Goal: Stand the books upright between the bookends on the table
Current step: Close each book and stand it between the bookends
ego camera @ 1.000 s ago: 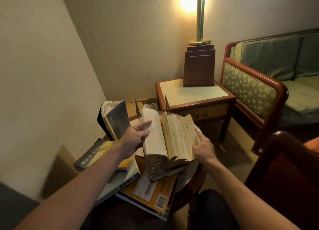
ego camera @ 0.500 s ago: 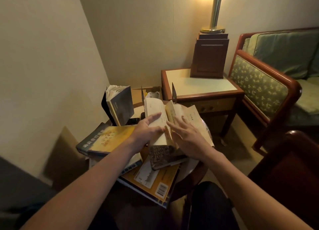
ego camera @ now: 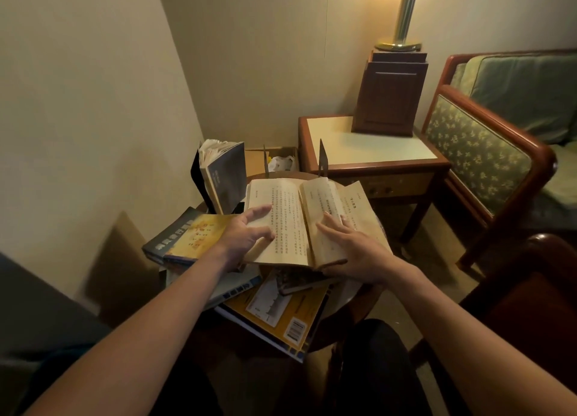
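Left hand and right hand are resting flat, grip slack, on the open book; messy surface is sitting beside the lamp table.

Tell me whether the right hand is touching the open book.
Touching. The head view shows the right hand lying flat on the open book, its fingers spread across the right-hand page with no gap.
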Action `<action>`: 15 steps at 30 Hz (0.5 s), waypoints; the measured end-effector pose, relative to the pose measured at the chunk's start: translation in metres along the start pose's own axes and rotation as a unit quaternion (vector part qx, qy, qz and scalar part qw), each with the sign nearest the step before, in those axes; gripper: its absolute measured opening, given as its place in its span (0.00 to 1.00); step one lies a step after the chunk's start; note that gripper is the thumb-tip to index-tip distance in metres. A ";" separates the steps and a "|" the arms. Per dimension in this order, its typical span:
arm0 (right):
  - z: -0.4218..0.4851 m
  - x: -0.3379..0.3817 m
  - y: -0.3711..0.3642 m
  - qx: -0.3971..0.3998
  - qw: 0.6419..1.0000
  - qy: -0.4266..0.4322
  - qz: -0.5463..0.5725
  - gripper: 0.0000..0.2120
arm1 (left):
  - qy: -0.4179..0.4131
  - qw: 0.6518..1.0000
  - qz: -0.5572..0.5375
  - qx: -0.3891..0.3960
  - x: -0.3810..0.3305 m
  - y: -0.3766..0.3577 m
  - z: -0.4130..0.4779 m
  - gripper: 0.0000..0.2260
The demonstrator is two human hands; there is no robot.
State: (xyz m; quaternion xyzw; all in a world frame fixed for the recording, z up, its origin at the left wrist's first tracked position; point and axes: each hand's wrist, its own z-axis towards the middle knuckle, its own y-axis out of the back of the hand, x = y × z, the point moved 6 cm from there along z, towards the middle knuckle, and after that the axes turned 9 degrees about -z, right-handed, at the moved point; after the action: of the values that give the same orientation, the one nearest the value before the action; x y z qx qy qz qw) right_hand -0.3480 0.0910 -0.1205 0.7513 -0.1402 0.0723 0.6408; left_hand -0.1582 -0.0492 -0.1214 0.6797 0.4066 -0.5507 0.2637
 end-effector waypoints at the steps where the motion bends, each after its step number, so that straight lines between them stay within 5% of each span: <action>1: 0.000 -0.001 0.001 -0.006 1.000 0.002 -0.001 0.45 | 0.002 1.000 0.001 -0.002 0.002 0.002 0.000 0.28; 15: 0.003 0.012 0.012 -0.016 0.999 -0.039 0.031 0.40 | 0.005 1.000 -0.011 0.007 -0.002 -0.002 0.000 0.28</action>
State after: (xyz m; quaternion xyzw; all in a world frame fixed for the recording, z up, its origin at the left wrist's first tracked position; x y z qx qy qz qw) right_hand -0.3402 0.0848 -0.1060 0.7384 -0.1898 0.0606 0.6443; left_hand -0.1601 -0.0484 -0.1195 0.6797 0.4113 -0.5530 0.2510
